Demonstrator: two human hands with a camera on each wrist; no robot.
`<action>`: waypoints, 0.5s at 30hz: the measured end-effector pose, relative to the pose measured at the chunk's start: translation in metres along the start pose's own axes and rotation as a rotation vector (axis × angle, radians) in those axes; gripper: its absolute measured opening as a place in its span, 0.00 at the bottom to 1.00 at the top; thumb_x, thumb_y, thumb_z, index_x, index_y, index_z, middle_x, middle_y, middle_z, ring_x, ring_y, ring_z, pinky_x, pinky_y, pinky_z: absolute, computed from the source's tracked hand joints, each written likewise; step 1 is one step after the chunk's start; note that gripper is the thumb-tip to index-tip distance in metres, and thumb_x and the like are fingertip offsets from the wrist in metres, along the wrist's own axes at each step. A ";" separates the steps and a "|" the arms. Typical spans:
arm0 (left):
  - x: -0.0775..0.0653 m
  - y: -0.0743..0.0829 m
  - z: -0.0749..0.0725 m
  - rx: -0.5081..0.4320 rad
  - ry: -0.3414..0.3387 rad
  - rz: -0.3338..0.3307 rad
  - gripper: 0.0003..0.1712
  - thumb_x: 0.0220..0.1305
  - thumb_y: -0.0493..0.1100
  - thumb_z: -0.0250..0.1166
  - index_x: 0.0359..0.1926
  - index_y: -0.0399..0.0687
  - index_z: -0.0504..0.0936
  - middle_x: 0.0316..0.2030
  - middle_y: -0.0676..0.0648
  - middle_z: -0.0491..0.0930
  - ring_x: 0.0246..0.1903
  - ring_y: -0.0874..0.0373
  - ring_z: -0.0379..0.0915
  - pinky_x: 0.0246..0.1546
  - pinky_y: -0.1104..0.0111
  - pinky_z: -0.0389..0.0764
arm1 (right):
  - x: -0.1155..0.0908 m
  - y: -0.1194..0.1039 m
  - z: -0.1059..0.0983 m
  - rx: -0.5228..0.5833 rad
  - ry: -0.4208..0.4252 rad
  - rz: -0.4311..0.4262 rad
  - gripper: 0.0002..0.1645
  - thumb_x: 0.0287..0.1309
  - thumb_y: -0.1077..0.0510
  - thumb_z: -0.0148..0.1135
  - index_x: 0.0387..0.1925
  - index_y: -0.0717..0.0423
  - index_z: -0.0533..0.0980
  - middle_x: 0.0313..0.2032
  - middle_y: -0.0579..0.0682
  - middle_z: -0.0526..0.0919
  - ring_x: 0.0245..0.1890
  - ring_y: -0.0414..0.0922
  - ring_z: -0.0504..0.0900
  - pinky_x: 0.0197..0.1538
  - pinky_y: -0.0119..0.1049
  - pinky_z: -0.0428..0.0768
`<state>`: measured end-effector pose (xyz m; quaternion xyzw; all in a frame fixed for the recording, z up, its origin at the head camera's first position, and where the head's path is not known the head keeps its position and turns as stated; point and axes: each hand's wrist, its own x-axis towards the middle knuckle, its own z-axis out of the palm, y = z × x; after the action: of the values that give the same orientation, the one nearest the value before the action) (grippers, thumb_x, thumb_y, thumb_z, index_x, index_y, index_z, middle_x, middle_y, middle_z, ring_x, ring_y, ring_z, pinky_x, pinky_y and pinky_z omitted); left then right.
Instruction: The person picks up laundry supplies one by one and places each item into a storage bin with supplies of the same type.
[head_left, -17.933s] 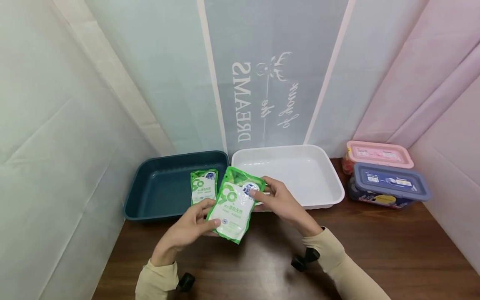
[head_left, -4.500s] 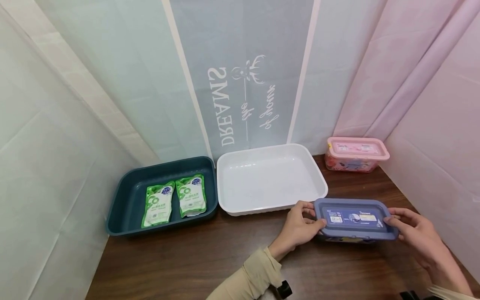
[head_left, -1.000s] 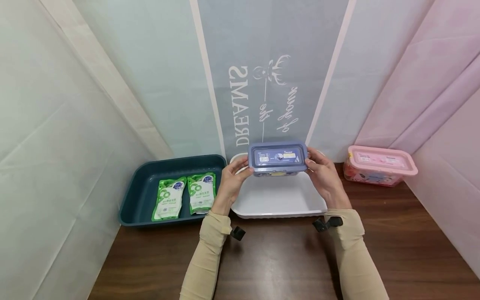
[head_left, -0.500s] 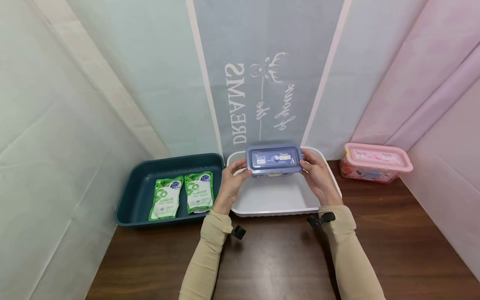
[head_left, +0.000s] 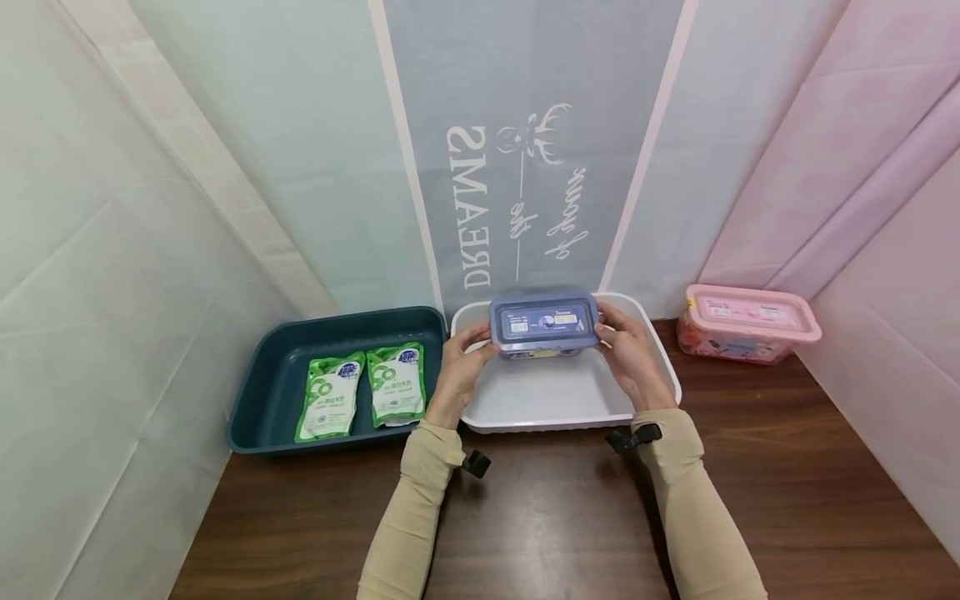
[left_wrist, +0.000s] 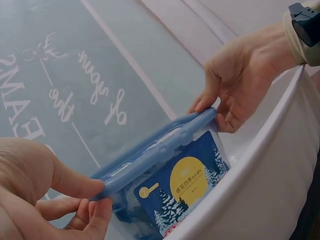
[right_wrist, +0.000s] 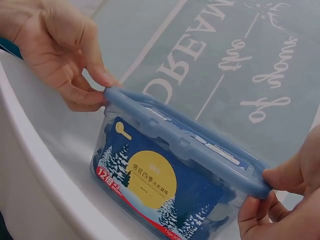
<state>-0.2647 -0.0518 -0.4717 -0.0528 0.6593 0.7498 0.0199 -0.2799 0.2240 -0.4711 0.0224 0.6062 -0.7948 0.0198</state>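
Observation:
A box of laundry pods point(head_left: 543, 323) with a blue lid and a winter-forest label is inside the white tray point(head_left: 480, 422), toward its back. My left hand point(head_left: 460, 367) pinches the lid's left end between thumb and fingers. At the opposite end, my right hand point(head_left: 632, 354) grips the lid rim the same way. Both wrist views show the box's front point(right_wrist: 150, 175) low within the tray walls; whether its base touches the tray floor cannot be told. In the dark teal tray point(head_left: 258, 392) two green-and-white pouches point(head_left: 330, 398) lie side by side.
A second box, with a pink lid point(head_left: 753, 312), stands on the brown wooden table point(head_left: 540, 525) right of the white tray. Fabric-covered walls point(head_left: 337, 167) enclose the table at the back and both sides. The two trays stand close together.
Earlier both hands held a green pouch; it now lies in the teal tray. The blue-lidded box went from the table at right into the white tray, sinking slightly over the last second.

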 end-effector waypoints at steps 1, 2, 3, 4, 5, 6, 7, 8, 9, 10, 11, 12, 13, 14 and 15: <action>0.000 0.000 0.000 0.002 0.000 -0.002 0.28 0.67 0.26 0.68 0.68 0.36 0.80 0.58 0.38 0.79 0.54 0.51 0.80 0.55 0.68 0.81 | 0.000 0.000 0.000 -0.004 0.002 0.003 0.31 0.82 0.69 0.43 0.81 0.65 0.59 0.49 0.45 0.69 0.42 0.34 0.74 0.46 0.24 0.75; 0.000 0.000 0.000 0.003 0.001 -0.005 0.28 0.67 0.26 0.67 0.68 0.37 0.80 0.58 0.38 0.79 0.54 0.51 0.80 0.56 0.67 0.81 | 0.000 0.000 0.000 -0.009 0.003 0.006 0.31 0.82 0.69 0.44 0.81 0.65 0.58 0.50 0.46 0.68 0.42 0.34 0.74 0.46 0.24 0.75; 0.001 0.000 0.000 0.007 0.002 -0.007 0.28 0.67 0.26 0.67 0.68 0.37 0.80 0.58 0.38 0.79 0.54 0.51 0.79 0.56 0.67 0.81 | 0.001 0.000 0.000 -0.015 0.003 0.009 0.32 0.82 0.68 0.44 0.82 0.64 0.58 0.51 0.46 0.68 0.42 0.34 0.74 0.46 0.23 0.75; 0.001 0.000 0.000 0.010 0.003 -0.009 0.28 0.68 0.27 0.67 0.68 0.37 0.80 0.58 0.38 0.79 0.54 0.51 0.79 0.56 0.66 0.80 | 0.001 0.000 0.001 -0.022 0.001 0.013 0.32 0.82 0.68 0.43 0.82 0.64 0.58 0.51 0.46 0.67 0.43 0.34 0.74 0.46 0.23 0.75; 0.001 0.000 0.000 0.013 0.004 -0.009 0.28 0.68 0.27 0.67 0.68 0.37 0.80 0.58 0.38 0.79 0.54 0.51 0.79 0.56 0.65 0.80 | 0.001 0.000 0.001 -0.025 0.001 0.015 0.32 0.82 0.68 0.43 0.82 0.63 0.58 0.52 0.46 0.67 0.43 0.34 0.74 0.47 0.23 0.75; 0.001 -0.001 0.000 0.015 0.004 -0.006 0.28 0.68 0.27 0.68 0.68 0.37 0.80 0.59 0.38 0.79 0.55 0.51 0.79 0.57 0.65 0.81 | 0.001 0.000 0.001 -0.023 -0.003 0.016 0.32 0.83 0.68 0.43 0.82 0.64 0.57 0.52 0.46 0.67 0.44 0.35 0.74 0.47 0.23 0.75; 0.001 -0.001 0.000 0.018 0.005 -0.004 0.27 0.68 0.28 0.68 0.68 0.37 0.80 0.59 0.38 0.79 0.55 0.50 0.79 0.58 0.64 0.81 | 0.001 0.000 0.000 -0.027 -0.003 0.018 0.32 0.83 0.67 0.43 0.82 0.63 0.58 0.53 0.47 0.67 0.44 0.34 0.74 0.47 0.23 0.75; 0.001 -0.002 0.000 0.023 0.007 0.000 0.27 0.68 0.28 0.68 0.68 0.37 0.80 0.59 0.37 0.79 0.56 0.50 0.78 0.59 0.63 0.81 | 0.001 0.000 0.000 -0.034 -0.005 0.018 0.32 0.83 0.67 0.43 0.82 0.64 0.57 0.53 0.47 0.67 0.45 0.34 0.74 0.48 0.23 0.76; 0.001 -0.002 0.000 0.030 0.010 0.005 0.27 0.69 0.28 0.68 0.68 0.37 0.80 0.59 0.37 0.79 0.56 0.49 0.78 0.59 0.62 0.81 | 0.001 0.000 0.000 -0.038 -0.009 0.017 0.32 0.83 0.67 0.43 0.82 0.64 0.57 0.53 0.47 0.68 0.45 0.34 0.75 0.48 0.23 0.76; 0.002 -0.003 0.000 0.035 0.012 0.010 0.27 0.69 0.29 0.67 0.68 0.37 0.80 0.59 0.37 0.79 0.57 0.48 0.78 0.60 0.61 0.81 | 0.000 0.000 0.000 -0.042 -0.010 0.016 0.31 0.83 0.67 0.42 0.82 0.65 0.57 0.54 0.47 0.68 0.46 0.34 0.75 0.49 0.23 0.76; 0.002 -0.004 0.000 0.039 0.014 0.015 0.27 0.69 0.29 0.67 0.68 0.37 0.80 0.59 0.37 0.79 0.58 0.47 0.78 0.61 0.60 0.80 | 0.000 0.001 0.000 -0.046 -0.010 0.015 0.31 0.83 0.67 0.43 0.82 0.65 0.57 0.54 0.46 0.69 0.46 0.34 0.75 0.50 0.23 0.76; 0.002 -0.004 0.000 0.045 0.018 0.020 0.26 0.70 0.30 0.67 0.68 0.37 0.80 0.59 0.36 0.79 0.59 0.46 0.77 0.61 0.60 0.80 | 0.000 0.001 0.000 -0.052 -0.010 0.014 0.31 0.83 0.67 0.43 0.82 0.65 0.57 0.55 0.46 0.69 0.47 0.34 0.75 0.51 0.23 0.77; 0.002 -0.005 0.001 0.050 0.022 0.024 0.26 0.70 0.30 0.67 0.68 0.37 0.80 0.60 0.36 0.79 0.59 0.46 0.77 0.61 0.60 0.80 | 0.000 0.001 0.000 -0.059 -0.006 0.015 0.31 0.83 0.66 0.43 0.82 0.66 0.58 0.56 0.46 0.70 0.48 0.33 0.76 0.51 0.23 0.77; 0.002 -0.005 0.001 0.052 0.026 0.028 0.26 0.71 0.30 0.67 0.68 0.37 0.80 0.60 0.36 0.79 0.60 0.46 0.77 0.61 0.60 0.80 | 0.000 0.001 0.000 -0.059 -0.003 0.013 0.31 0.83 0.67 0.44 0.81 0.66 0.58 0.56 0.46 0.71 0.48 0.34 0.75 0.52 0.23 0.77; 0.002 -0.006 0.001 0.052 0.028 0.029 0.26 0.71 0.30 0.67 0.68 0.37 0.80 0.60 0.36 0.79 0.60 0.46 0.77 0.61 0.60 0.80 | 0.000 0.001 0.000 -0.054 -0.001 0.014 0.31 0.83 0.67 0.44 0.81 0.67 0.58 0.57 0.46 0.71 0.49 0.34 0.75 0.52 0.23 0.77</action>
<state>-0.2662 -0.0501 -0.4774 -0.0533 0.6795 0.7318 0.0010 -0.2799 0.2236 -0.4720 0.0258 0.6272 -0.7780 0.0262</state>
